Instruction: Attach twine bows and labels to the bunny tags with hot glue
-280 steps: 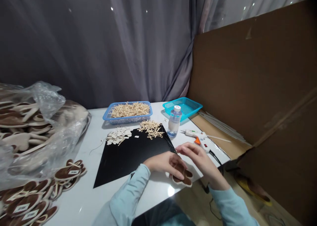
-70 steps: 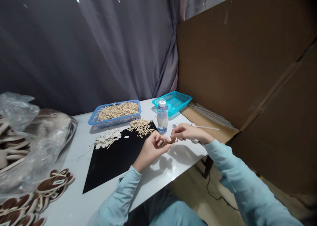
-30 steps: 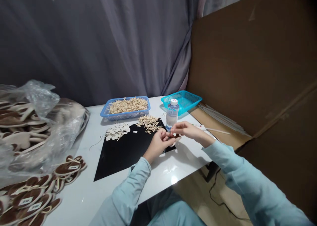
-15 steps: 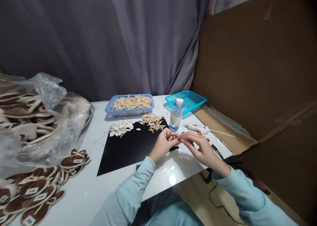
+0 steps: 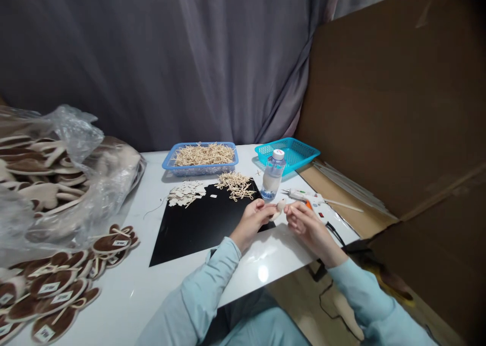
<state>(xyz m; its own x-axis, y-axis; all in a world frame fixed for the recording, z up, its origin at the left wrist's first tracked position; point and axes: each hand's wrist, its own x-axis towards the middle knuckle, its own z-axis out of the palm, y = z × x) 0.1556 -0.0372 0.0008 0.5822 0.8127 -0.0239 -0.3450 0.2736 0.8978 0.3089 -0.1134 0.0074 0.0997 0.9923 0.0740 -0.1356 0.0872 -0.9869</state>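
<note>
The left hand [image 5: 252, 223] pinches a small pale piece [image 5: 280, 208] over the table [image 5: 129, 290], near its front edge. The right hand [image 5: 308, 228] is just beside the piece, fingers bent and tips drawn together; whether they grip anything cannot be told. A clear bottle [image 5: 273, 176] with a white cap stands upright just beyond the hands, and a white glue gun [image 5: 301, 196] with an orange trigger lies behind the right hand, partly covered by it. Beyond are a blue basket [image 5: 167, 168] heaped with cream cord loops and a turquoise perforated basket [image 5: 294, 156]. A flat black sheet [image 5: 190, 237] carries more loops [image 5: 235, 185] and flat white tags [image 5: 186, 193]. At left, brown plush pieces [image 5: 55, 290], rounded and cream-edged, overlap in front of a crinkled transparent bag [image 5: 78, 136].
</note>
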